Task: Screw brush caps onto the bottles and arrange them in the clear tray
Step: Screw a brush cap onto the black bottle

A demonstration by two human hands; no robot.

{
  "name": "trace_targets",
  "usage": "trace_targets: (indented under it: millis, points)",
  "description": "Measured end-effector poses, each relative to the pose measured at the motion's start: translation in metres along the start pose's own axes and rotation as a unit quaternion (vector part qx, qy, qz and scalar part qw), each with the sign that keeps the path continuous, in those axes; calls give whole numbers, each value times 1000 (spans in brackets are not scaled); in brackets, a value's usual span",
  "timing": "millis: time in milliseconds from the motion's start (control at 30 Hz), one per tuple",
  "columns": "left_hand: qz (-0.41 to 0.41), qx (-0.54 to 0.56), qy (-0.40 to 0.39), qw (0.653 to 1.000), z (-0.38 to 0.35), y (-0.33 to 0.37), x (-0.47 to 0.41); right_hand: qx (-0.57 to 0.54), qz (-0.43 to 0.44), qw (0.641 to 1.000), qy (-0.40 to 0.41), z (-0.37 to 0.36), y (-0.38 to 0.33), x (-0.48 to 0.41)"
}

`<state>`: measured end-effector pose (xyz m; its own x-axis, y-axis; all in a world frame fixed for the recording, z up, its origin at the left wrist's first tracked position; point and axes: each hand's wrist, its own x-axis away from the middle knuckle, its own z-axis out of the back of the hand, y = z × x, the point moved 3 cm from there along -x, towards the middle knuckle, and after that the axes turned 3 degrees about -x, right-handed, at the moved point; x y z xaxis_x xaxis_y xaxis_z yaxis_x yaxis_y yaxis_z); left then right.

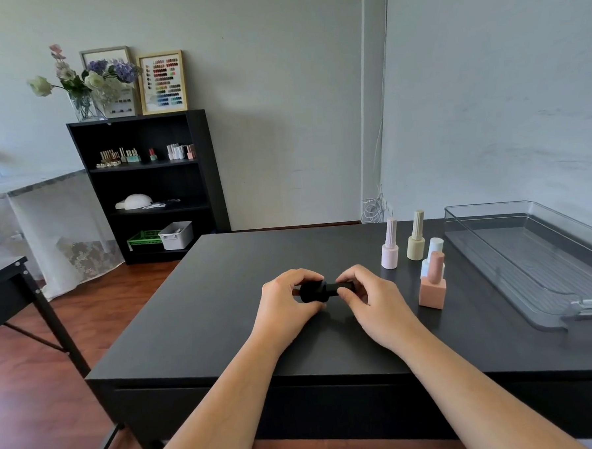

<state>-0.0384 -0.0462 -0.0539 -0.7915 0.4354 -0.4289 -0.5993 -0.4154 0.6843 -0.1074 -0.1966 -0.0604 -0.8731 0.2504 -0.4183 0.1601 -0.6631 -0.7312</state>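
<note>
A black bottle (pixel 311 291) lies sideways just above the black table (pixel 224 314), held in my left hand (pixel 285 302). Its black brush cap (pixel 340 286) points right, and my right hand (pixel 372 297) pinches it. Whether the cap is fully seated on the bottle is hidden by my fingers. To the right stand capped bottles: a pale pink round one (pixel 389 245), a cream round one (pixel 416 237), a white one (pixel 434 248) and a peach square one (pixel 432 284) in front of it. The clear tray (pixel 530 263) sits at the far right with nothing in it.
A black shelf unit (pixel 148 187) with small bottles and bins stands against the back wall. Another black table (pixel 3 284) is at the left, over a wooden floor (pixel 39 392). A draped counter is at the far left.
</note>
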Motion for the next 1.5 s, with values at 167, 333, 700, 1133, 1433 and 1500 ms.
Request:
trace_targets:
  millis: [167,333,700,1133,1433,1500]
  points:
    - [-10,-11,3,1000,0,2,2,68,-24,997,7,-1,0,-1]
    - [-1,-5,4,1000,0,1,1,8,-9,1000,-2,0,-4,1]
    - [18,-3,-35,999,-4,0,0,33,36,998,28,4,-9,1]
    - [21,42,-9,999,0,17,0,5,8,1000,28,26,-16,-1]
    - [-37,73,-47,996,-8,79,-21,-15,51,990,131,132,-27,6]
    - [-50,64,-45,996,-17,93,-25,6,49,987,152,158,-22,10]
